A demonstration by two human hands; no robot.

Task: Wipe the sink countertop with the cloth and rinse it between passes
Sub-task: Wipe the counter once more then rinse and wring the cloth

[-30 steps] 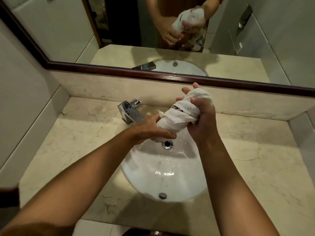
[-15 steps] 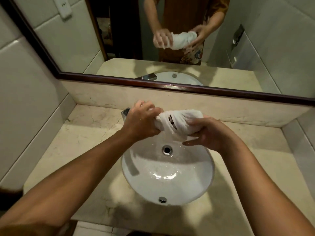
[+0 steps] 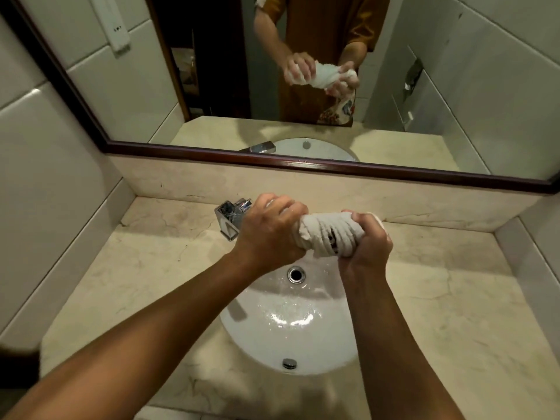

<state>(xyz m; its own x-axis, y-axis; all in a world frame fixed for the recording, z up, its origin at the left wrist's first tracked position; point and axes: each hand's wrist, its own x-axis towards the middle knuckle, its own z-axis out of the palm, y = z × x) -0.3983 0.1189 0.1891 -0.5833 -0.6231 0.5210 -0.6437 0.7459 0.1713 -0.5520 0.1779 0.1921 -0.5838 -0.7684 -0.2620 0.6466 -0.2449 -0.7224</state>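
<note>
One white cloth, twisted into a tight rope, held level above the back of the sink, over the drain. Both ends of cloth hidden inside fists; dark mark in the folds, unreadable. Left hand clamped around the left end, fingers curled shut. Right hand clamped around the right end, fingers closed over the twist. Faucet partly hidden behind left hand. Basin wet, glare on the bowl. Marble countertop around the sink. Mirror above, top cut off.
</note>
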